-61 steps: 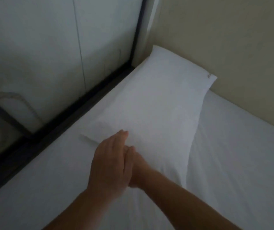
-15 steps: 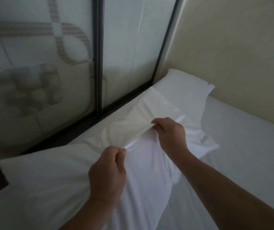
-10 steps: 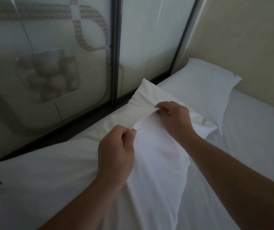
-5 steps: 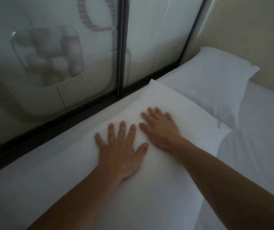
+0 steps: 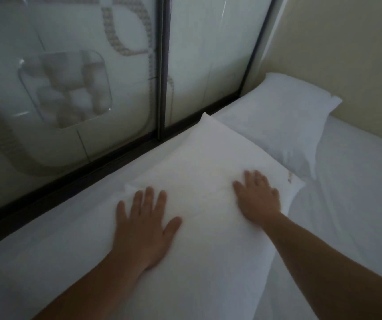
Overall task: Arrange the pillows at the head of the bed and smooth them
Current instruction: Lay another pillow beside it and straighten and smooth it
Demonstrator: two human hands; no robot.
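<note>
Near pillow (image 5: 199,172): white, lies flat on the bed (image 5: 358,181), along the dark frame (image 5: 69,183) below the glass panels (image 5: 208,54).
Long axis: runs from lower left to upper right, parallel to the frame; far corner points up toward the panels' dark post (image 5: 162,65).
Near end: runs out of view at the bottom edge, under the forearms.
Far pillow (image 5: 282,116): white, in the corner where the panels meet the beige wall (image 5: 347,42); same line as the near pillow, its near end tucked just behind the near pillow's far end; touching or overlapping, cannot tell which.
Left hand (image 5: 143,229): palm down on the near pillow's left side, toward the frame edge.
Left fingers (image 5: 149,199): spread apart, flat, thumb out to the right; tips point toward the panels; gripping nothing.
Right hand (image 5: 258,199): palm down on the pillow's right side, near the right-hand corner with a small tag or mark (image 5: 289,177), too blurred to read.
Right fingers (image 5: 257,179): apart, flat on the cloth, tips toward the far pillow; gripping nothing.
Pillow vs fingers: pillow lies under both palms, its middle bare between the two hands; hands well apart.
Sheet: white, some creases right of the pillows.
Focus: slight blur on both hands.
</note>
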